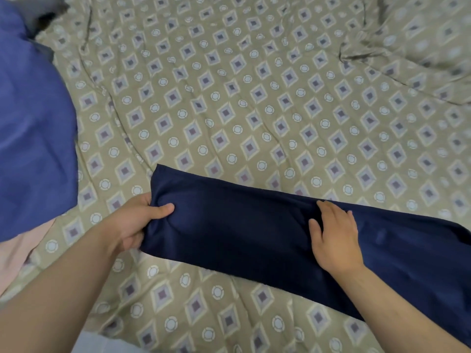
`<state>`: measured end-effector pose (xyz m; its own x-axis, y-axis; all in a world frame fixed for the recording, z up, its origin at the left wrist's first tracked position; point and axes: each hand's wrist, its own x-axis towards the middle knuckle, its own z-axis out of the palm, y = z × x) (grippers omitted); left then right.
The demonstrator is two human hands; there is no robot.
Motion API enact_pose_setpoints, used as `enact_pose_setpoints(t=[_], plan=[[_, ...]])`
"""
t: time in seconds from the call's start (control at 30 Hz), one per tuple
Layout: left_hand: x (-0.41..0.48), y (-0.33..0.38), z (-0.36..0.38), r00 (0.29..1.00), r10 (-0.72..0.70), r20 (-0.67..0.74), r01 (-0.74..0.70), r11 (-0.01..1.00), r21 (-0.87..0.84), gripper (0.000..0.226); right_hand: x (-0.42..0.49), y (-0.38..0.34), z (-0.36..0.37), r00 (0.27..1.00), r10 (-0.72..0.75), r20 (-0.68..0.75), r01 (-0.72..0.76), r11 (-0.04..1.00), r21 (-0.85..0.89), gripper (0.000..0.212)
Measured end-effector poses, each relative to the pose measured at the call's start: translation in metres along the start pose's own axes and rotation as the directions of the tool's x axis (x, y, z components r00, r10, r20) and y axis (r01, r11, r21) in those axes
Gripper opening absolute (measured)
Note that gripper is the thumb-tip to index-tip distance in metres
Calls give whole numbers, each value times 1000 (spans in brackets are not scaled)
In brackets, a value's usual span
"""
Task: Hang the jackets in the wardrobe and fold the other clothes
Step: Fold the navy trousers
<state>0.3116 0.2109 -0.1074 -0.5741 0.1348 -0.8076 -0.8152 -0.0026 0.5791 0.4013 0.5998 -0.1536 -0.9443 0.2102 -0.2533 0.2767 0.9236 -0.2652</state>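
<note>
so we are partway through the folding, as far as we can judge: the dark blue garment (254, 225) lies on the patterned bedspread (254, 98) as a long narrow strip, already doubled lengthwise, running from the lower middle of the bed off toward the right edge of the view. it looks like it wants at least one more fold across its length before it counts as done. at the left edge a lighter blue cloth (30, 123) sits heaped and unfolded, with something pale pink (15, 256) below it, so more clothes seem to be waiting. we see no wardrobe and no hanger here, so we cannot say anything about the jackets.

our left hand (137, 222) grips the strip's left end, thumb on top and fingers curled underneath, bunching the cloth a little. our right hand (334, 238) lies flat on the strip near its middle, fingers straight and slightly spread, pressing it down and gripping nothing.
</note>
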Motion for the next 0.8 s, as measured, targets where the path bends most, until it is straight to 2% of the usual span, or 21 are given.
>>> enact_pose_setpoints(t=[0.07,0.13,0.2,0.3,0.37,0.43,0.57,0.67,0.73,0.8], plan=[[0,1,-16,995,22,-98,-16,998,62,91,4,2,-2,1000,-24,-1,24,999,-30,48],[0,-1,-38,965,55,-255,-24,992,126,53,6,2,1,997,-73,12,73,994,-79,48],[1,-10,-63,919,67,-389,27,973,230,30,8,2,7,986,-169,2,167,976,-142,42],[-4,-24,-88,886,24,-463,121,952,280,30,18,0,10,963,-253,-88,234,955,-182,32],[-9,-29,-97,913,-37,-405,114,979,167,38,27,-4,9,962,-234,-142,213,966,-149,18],[-12,-29,-102,939,-101,-330,129,990,64,38,36,-7,6,971,-208,-122,194,974,-116,7],[-9,-29,-111,935,-99,-340,150,980,128,32,57,-9,-7,991,-137,-3,135,984,-116,19],[-6,-26,-107,932,-89,-352,167,966,196,36,50,-17,-6,989,-112,-100,103,990,-93,10],[-6,-22,-101,931,-87,-354,163,968,191,35,32,-34,5,975,-141,-174,125,987,-103,23],[-10,-16,-91,943,-79,-323,127,983,130,31,10,-62,17,953,-248,-174,236,968,-84,33]])
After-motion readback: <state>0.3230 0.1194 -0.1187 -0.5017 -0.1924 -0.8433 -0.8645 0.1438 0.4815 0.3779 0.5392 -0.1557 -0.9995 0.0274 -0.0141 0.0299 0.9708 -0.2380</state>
